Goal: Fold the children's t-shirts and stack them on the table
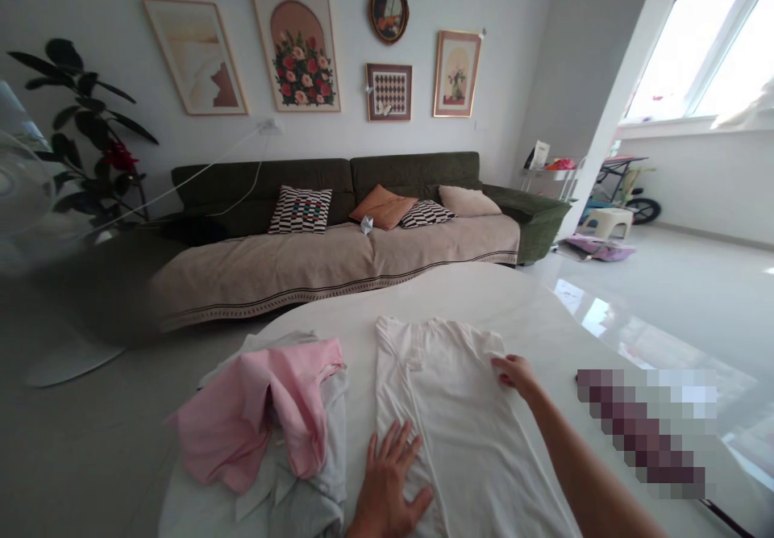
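Note:
A white shirt (463,409) lies spread on the table before me, its neck and short button placket toward the far side. Its left side looks folded inward in a long strip. My left hand (390,473) rests flat on that strip near the front, fingers spread. At the shirt's far right edge, by the shoulder, the fingers of my right hand (513,371) are closed on the cloth. To the left of the shirt is a loose heap: a pink garment (266,401) on top of light grey clothing (335,425).
The white table (484,288) has a rounded edge. A blurred-out object (641,429) lies on its right side. Beyond stands a green sofa (417,171) with a beige cover and several cushions. On the left are a white fan (24,183) and a dark-leaved plant (90,127).

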Demonstrator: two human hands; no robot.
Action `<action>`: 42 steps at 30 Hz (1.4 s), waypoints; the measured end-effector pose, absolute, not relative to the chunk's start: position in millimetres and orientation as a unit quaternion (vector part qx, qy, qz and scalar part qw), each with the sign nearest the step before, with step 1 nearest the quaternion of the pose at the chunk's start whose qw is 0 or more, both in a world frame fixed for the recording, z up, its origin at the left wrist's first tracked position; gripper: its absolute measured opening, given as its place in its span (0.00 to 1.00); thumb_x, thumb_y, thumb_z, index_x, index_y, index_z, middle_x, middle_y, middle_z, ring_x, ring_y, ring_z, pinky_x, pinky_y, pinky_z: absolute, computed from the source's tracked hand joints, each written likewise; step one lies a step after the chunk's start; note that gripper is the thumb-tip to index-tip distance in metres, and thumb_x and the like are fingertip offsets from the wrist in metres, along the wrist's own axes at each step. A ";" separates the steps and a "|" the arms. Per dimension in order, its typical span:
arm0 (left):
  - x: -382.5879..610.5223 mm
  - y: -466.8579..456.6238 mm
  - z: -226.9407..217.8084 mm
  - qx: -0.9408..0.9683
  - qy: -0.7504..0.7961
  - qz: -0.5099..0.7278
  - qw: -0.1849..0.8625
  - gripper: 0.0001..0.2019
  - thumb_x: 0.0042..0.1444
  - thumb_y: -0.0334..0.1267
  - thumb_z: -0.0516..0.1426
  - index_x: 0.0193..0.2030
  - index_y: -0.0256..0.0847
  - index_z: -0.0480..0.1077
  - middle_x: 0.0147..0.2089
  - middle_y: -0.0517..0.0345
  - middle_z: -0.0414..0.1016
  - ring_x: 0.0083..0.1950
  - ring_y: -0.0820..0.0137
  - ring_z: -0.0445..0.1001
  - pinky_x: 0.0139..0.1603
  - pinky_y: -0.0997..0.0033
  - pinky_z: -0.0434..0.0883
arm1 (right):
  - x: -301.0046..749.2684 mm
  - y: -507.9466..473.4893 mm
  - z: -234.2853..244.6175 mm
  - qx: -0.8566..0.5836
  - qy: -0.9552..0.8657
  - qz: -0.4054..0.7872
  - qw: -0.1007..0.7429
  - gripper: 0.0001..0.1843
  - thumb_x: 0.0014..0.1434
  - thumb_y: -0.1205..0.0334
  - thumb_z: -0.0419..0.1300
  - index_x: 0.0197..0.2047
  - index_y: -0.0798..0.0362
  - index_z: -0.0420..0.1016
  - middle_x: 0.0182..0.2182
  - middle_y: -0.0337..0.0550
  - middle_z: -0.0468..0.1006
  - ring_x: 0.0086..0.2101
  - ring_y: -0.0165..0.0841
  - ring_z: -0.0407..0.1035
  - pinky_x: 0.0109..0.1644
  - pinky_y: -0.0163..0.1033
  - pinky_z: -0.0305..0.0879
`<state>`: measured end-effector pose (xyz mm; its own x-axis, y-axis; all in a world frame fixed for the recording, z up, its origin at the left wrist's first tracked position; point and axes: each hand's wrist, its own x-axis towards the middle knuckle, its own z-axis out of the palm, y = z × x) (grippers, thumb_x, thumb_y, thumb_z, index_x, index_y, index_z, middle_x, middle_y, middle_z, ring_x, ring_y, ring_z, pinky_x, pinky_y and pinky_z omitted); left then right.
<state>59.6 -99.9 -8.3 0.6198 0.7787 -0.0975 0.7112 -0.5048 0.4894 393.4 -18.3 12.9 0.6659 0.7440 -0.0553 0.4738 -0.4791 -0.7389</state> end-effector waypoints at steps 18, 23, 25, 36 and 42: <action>58.4 -104.1 1.7 0.867 0.423 0.102 0.244 0.34 0.49 0.53 0.53 0.63 0.53 0.49 0.67 0.62 0.42 0.66 0.56 0.41 0.63 0.46 0.37 | 215.4 -7.0 51.3 -0.687 -0.655 0.155 0.274 0.21 0.50 0.63 0.56 0.49 0.51 0.63 0.43 0.45 0.71 0.40 0.32 0.67 0.42 0.34 0.60; 59.5 -105.0 -3.5 0.872 0.421 0.105 0.224 0.33 0.50 0.55 0.52 0.63 0.54 0.49 0.67 0.60 0.43 0.66 0.56 0.42 0.62 0.44 0.37 | 283.3 -111.8 9.5 -0.745 -0.620 0.115 0.215 0.23 0.50 0.60 0.54 0.51 0.57 0.62 0.45 0.53 0.70 0.47 0.40 0.63 0.47 0.40 0.57; 60.1 -106.3 -3.4 0.872 0.425 0.109 0.216 0.33 0.50 0.54 0.52 0.62 0.53 0.50 0.67 0.59 0.43 0.66 0.56 0.42 0.62 0.45 0.38 | 305.7 -142.4 -5.4 -0.781 -0.590 0.118 0.166 0.23 0.48 0.61 0.55 0.49 0.57 0.63 0.40 0.51 0.72 0.43 0.40 0.65 0.43 0.40 0.59; 54.6 -105.9 -13.7 0.884 0.416 0.111 0.182 0.33 0.52 0.50 0.50 0.64 0.45 0.47 0.67 0.54 0.44 0.66 0.61 0.42 0.63 0.49 0.40 | 228.5 -197.1 52.2 -0.648 -0.718 0.111 0.228 0.16 0.46 0.76 0.45 0.34 0.52 0.66 0.34 0.43 0.70 0.37 0.32 0.64 0.41 0.33 0.60; 43.4 -110.4 -17.4 0.905 0.387 0.053 0.169 0.37 0.48 0.38 0.51 0.65 0.44 0.42 0.68 0.54 0.37 0.67 0.61 0.38 0.63 0.50 0.40 | 216.2 -215.6 40.7 -0.602 -0.753 0.213 0.157 0.30 0.48 0.64 0.54 0.57 0.53 0.60 0.56 0.50 0.61 0.55 0.38 0.55 0.57 0.42 0.51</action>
